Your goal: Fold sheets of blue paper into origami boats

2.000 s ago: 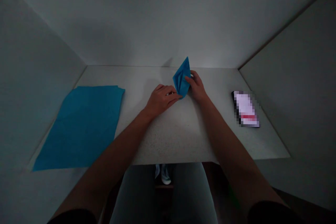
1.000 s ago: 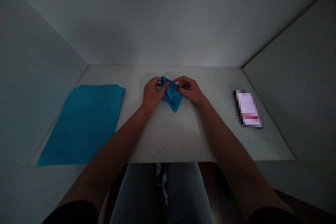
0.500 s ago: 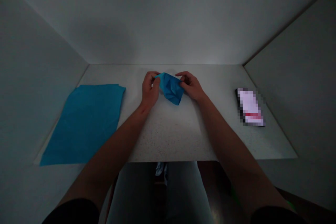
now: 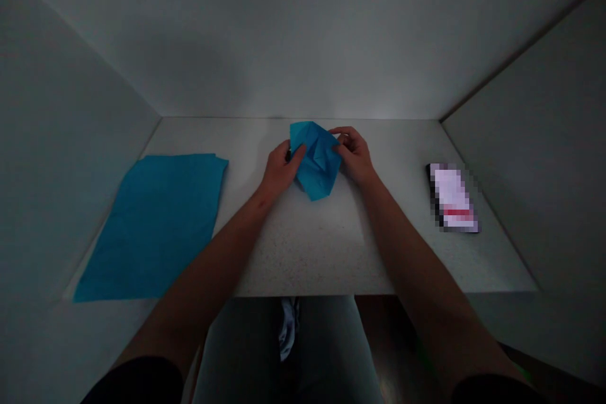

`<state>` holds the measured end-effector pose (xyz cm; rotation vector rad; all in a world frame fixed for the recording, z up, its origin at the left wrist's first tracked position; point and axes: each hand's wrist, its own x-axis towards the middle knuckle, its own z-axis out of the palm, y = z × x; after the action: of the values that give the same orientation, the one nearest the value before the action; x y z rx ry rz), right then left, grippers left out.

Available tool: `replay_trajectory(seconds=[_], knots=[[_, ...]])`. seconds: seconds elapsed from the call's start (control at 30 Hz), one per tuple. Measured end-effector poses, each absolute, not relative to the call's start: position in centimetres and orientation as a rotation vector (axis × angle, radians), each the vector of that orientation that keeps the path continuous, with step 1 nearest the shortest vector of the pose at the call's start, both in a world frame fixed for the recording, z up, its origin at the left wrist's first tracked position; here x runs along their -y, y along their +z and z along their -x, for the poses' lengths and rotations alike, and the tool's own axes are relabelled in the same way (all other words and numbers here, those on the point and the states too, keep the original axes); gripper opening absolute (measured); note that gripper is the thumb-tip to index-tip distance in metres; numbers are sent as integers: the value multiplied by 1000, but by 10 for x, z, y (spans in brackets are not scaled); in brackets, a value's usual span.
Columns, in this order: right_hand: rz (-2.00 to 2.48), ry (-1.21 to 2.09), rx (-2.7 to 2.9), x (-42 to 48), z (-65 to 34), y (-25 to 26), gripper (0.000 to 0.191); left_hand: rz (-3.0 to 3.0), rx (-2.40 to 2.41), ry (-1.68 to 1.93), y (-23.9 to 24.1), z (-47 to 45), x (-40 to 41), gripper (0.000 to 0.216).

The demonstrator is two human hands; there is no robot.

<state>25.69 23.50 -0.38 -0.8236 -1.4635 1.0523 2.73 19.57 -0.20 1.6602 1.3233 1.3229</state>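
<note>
A piece of folded blue paper [image 4: 315, 161] is held up over the middle of the white table [image 4: 307, 246]. My left hand [image 4: 279, 170] pinches its left side with closed fingers. My right hand [image 4: 355, 154] grips its right side, fingers curled against the paper. The paper is partly unfolded into a wide creased shape with a point hanging down toward me. Both forearms reach in from the bottom of the view.
A stack of flat blue paper sheets [image 4: 154, 224] lies on the table's left side. A phone [image 4: 452, 197] with a lit screen lies at the right. Grey walls close the table in at the back, left and right.
The blue paper went from a narrow upright point to a wider, opened-out shape. Both hands shifted from one end to its two sides and pulled it apart.
</note>
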Motion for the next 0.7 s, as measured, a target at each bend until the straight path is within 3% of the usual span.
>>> replay_trajectory(seconds=[0.23, 0.43, 0.7], knots=[[884, 716, 1622, -235, -258, -6, 22, -1618, -1094, 1566, -4, -27, -201, 39], [977, 502, 1780, -227, -255, -3, 16, -1712, -887, 1557, -6, -26, -201, 42], [965, 454, 1769, -218, -245, 4, 26, -1955, -837, 1468, 3, -30, -189, 46]])
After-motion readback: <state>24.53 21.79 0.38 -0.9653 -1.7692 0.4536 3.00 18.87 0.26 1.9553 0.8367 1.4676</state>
